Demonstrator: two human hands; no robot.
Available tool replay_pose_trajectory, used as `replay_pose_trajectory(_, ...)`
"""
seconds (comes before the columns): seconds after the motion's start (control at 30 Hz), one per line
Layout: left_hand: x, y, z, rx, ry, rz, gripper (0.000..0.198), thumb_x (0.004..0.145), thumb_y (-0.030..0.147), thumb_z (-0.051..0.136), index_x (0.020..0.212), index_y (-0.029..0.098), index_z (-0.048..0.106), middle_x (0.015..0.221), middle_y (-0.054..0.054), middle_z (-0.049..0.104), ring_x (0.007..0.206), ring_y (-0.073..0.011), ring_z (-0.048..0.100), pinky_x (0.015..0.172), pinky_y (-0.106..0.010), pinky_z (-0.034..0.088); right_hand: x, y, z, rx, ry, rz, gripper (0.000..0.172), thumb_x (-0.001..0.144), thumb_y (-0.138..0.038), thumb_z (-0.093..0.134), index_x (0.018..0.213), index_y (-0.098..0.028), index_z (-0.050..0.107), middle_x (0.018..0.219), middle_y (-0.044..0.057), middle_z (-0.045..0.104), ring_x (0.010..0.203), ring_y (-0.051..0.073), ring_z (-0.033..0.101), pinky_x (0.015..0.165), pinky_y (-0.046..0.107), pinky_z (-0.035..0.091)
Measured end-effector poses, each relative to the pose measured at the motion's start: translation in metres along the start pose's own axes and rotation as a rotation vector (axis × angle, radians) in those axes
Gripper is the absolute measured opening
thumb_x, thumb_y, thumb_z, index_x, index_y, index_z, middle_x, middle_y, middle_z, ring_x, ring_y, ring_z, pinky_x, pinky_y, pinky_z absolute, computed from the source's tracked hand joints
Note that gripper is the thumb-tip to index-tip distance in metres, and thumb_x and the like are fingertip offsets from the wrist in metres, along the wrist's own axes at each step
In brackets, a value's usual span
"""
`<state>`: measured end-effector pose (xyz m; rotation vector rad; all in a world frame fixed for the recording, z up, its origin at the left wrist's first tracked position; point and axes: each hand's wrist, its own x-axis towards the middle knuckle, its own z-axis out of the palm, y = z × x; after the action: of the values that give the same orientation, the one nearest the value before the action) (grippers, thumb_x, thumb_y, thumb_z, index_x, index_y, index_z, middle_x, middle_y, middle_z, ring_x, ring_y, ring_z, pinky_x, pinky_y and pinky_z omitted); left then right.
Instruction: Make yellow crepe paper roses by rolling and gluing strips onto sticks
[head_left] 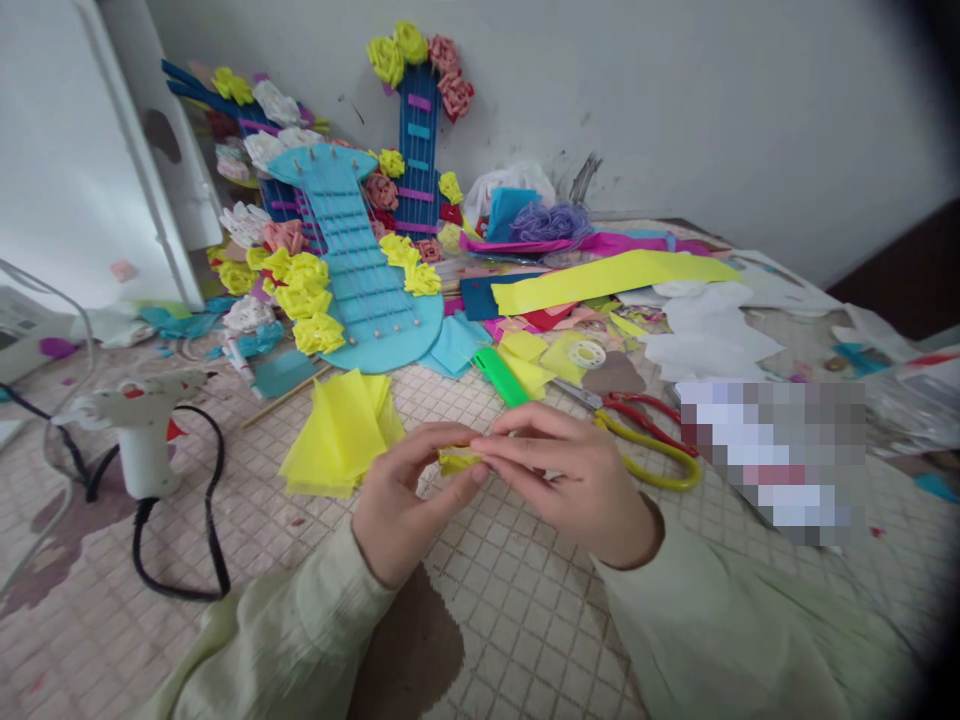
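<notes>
My left hand (405, 495) and my right hand (574, 470) meet above the middle of the table. Between their fingertips is a small gathered piece of yellow paper (456, 463), partly hidden by the fingers. My left thumb and forefinger are closed on its left side, and my right fingers pinch its right end. Just left of my left hand lies a loose stack of yellow paper sheets (337, 432). Beyond my right hand are scissors (637, 402) with red and yellow handles. A bright green plastic piece (501, 375) lies behind my fingertips.
At the left, a white glue gun (150, 445) trails a black cable. A light blue guitar shape (367, 290) with paper flowers leans at the back, near a dark blue one (417, 150). Purple yarn (551, 225), a yellow strip (615, 280) and white paper (709, 335) clutter the back right.
</notes>
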<state>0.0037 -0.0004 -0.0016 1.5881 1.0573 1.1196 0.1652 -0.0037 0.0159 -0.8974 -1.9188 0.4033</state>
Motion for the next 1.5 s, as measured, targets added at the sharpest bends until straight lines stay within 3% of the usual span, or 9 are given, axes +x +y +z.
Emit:
replay_pose_trajectory(0.17, -0.0007, -0.0010, 0.0002, 0.003, -0.038, 0.019, 0.014, 0.073, 0.019, 0.061, 0.085, 0.020, 0.066, 0.084, -0.004, 0.068, 0.078, -0.0153, 0.061, 0.073, -0.027, 0.049, 0.0028, -0.0005, -0.0004, 0.027, 0.012, 0.020, 0.020, 0.076, -0.009, 0.055, 0.086, -0.019, 0.068, 0.080, 0.004, 0.062, 0.069, 0.011, 0.058, 0.058, 0.022, 0.049)
replay_pose_trajectory(0.6, 0.0001, 0.0011, 0.0011, 0.097, 0.021, 0.079, 0.012, 0.074, 0.019, 0.059, 0.080, 0.018, 0.069, 0.078, -0.004, 0.069, 0.070, -0.0142, 0.062, 0.066, -0.026, 0.050, 0.0001, -0.0006, 0.0049, 0.014, -0.004, 0.081, 0.017, 0.075, -0.008, 0.054, 0.083, -0.016, 0.067, 0.080, 0.005, 0.062, 0.057, 0.008, 0.053, 0.049, 0.020, 0.046)
replay_pose_trajectory(0.8, -0.0015, 0.0019, 0.0005, 0.131, 0.032, 0.097, 0.013, 0.074, 0.018, 0.058, 0.083, 0.018, 0.068, 0.080, -0.005, 0.069, 0.075, -0.0143, 0.062, 0.070, -0.026, 0.049, 0.0018, -0.0041, -0.0004, 0.117, -0.130, 0.294, 0.024, 0.074, -0.017, 0.057, 0.096, -0.012, 0.063, 0.077, 0.004, 0.064, 0.061, 0.009, 0.057, 0.052, 0.020, 0.048)
replay_pose_trajectory(0.93, -0.0024, 0.0008, 0.0000, 0.146, 0.034, 0.114, 0.013, 0.074, 0.017, 0.058, 0.083, 0.018, 0.068, 0.081, -0.004, 0.068, 0.075, -0.0134, 0.061, 0.070, -0.025, 0.048, 0.0022, -0.0032, -0.0015, 0.102, -0.156, 0.365, 0.019, 0.076, -0.025, 0.058, 0.089, -0.013, 0.066, 0.070, 0.002, 0.066, 0.060, 0.009, 0.059, 0.054, 0.018, 0.048)
replay_pose_trajectory(1.07, -0.0018, 0.0006, 0.0006, 0.077, 0.004, 0.023, 0.012, 0.074, 0.020, 0.058, 0.084, 0.018, 0.066, 0.081, -0.003, 0.067, 0.077, -0.0134, 0.061, 0.070, -0.024, 0.048, 0.0027, -0.0016, -0.0009, 0.071, -0.117, 0.323, 0.015, 0.077, -0.023, 0.057, 0.084, -0.014, 0.066, 0.071, 0.001, 0.067, 0.060, 0.007, 0.058, 0.053, 0.016, 0.046)
replay_pose_trajectory(1.27, 0.0002, 0.0067, 0.0047, -0.065, 0.050, -0.133, 0.014, 0.068, 0.023, 0.062, 0.081, 0.017, 0.062, 0.072, -0.001, 0.064, 0.063, -0.0104, 0.056, 0.056, -0.020, 0.047, 0.0016, 0.0004, 0.0004, 0.040, -0.099, 0.330, 0.017, 0.077, -0.024, 0.057, 0.087, -0.014, 0.065, 0.065, 0.000, 0.066, 0.055, 0.007, 0.057, 0.052, 0.016, 0.046)
replay_pose_trajectory(1.5, -0.0013, 0.0066, 0.0042, -0.125, 0.004, -0.175, 0.014, 0.071, 0.023, 0.060, 0.082, 0.016, 0.063, 0.077, -0.003, 0.066, 0.072, -0.0133, 0.060, 0.065, -0.024, 0.050, -0.0010, 0.0026, 0.0032, 0.016, -0.043, 0.331, 0.016, 0.075, -0.024, 0.058, 0.086, -0.015, 0.064, 0.071, 0.001, 0.066, 0.062, 0.010, 0.060, 0.058, 0.020, 0.049)
